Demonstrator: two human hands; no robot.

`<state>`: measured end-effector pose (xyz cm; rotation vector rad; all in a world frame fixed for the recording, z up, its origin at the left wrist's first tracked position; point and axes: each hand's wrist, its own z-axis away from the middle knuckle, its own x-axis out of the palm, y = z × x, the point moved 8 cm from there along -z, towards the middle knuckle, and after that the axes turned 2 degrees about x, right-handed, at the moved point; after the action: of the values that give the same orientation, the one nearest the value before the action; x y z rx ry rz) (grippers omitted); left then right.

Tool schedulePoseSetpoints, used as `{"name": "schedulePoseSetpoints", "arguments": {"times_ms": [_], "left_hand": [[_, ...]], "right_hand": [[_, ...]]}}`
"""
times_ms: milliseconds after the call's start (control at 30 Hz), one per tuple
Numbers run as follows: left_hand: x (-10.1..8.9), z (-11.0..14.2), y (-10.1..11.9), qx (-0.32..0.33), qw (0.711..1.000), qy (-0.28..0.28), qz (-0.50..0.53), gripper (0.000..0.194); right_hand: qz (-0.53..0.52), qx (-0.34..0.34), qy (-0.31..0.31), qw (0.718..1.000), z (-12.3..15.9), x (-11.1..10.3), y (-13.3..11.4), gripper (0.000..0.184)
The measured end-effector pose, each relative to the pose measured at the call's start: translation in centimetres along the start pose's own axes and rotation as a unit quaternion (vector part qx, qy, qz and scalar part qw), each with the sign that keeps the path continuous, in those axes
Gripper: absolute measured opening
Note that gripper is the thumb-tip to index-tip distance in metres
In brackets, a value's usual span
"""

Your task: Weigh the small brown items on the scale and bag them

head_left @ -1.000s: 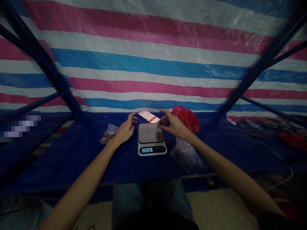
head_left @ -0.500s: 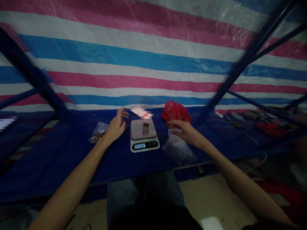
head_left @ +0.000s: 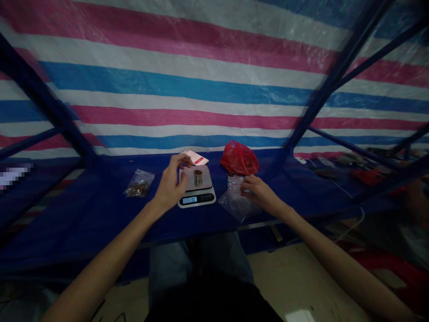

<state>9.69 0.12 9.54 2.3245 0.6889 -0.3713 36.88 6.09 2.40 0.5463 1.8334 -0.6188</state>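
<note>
A white kitchen scale (head_left: pixel 197 199) with a lit display rests on the blue tabletop. On its plate stands a small metal cup (head_left: pixel 198 178) filled to the top with small brown pieces. My left hand (head_left: pixel 172 183) hovers at the scale's left side, thumb and fingers apart and nothing in them. Over to the right, my right hand (head_left: pixel 259 192) has its fingers curled on the upper edge of clear zip bags (head_left: pixel 234 203) lying flat. A red plastic bag (head_left: pixel 238 158) sits just behind that hand. Left of the scale lies a zip bag of brown pieces (head_left: pixel 138 187).
Behind the scale lies a phone-like flat thing (head_left: pixel 196 157) with a pale and red face. Blue metal frame posts (head_left: pixel 311 105) rise on both sides, before a striped plastic sheet (head_left: pixel 187 98). A white cable (head_left: pixel 360 219) hangs at the right.
My left hand has moved right, from beside the bag of brown pieces to the scale's edge. My right hand stays at the clear bags, its fingers now lower on them. The view has shifted slightly.
</note>
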Motion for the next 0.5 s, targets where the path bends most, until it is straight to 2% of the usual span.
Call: {"name": "schedulePoseSetpoints", "arguments": {"times_ms": [67, 100, 167, 233, 333, 500], "left_hand": [[2.2, 1.0, 1.7, -0.030, 0.995, -0.090, 0.040, 0.037], [3.3, 1.5, 2.4, -0.041, 0.988, -0.135, 0.055, 0.041], [5.0, 2.1, 3.4, -0.056, 0.973, -0.208, 0.080, 0.056], [6.1, 2.1, 4.1, -0.069, 0.960, -0.254, 0.099, 0.071], [7.0, 1.2, 4.4, -0.072, 0.954, -0.273, 0.100, 0.074], [6.0, 0.3, 4.7, -0.021, 0.964, -0.258, 0.065, 0.042]], "right_hand": [[0.003, -0.011, 0.034, 0.999, -0.5, -1.9, -1.0, 0.008], [-0.002, -0.019, 0.051, 0.998, -0.8, -3.1, -1.8, 0.008], [-0.018, -0.043, 0.085, 0.995, -1.4, -5.6, -4.0, 0.009], [-0.026, -0.075, 0.103, 0.992, -2.1, -7.4, -6.7, 0.012], [-0.017, -0.117, 0.127, 0.985, -2.8, -8.5, -10.4, 0.015], [-0.044, -0.183, 0.103, 0.977, -3.2, -6.6, -13.7, 0.020]]}}
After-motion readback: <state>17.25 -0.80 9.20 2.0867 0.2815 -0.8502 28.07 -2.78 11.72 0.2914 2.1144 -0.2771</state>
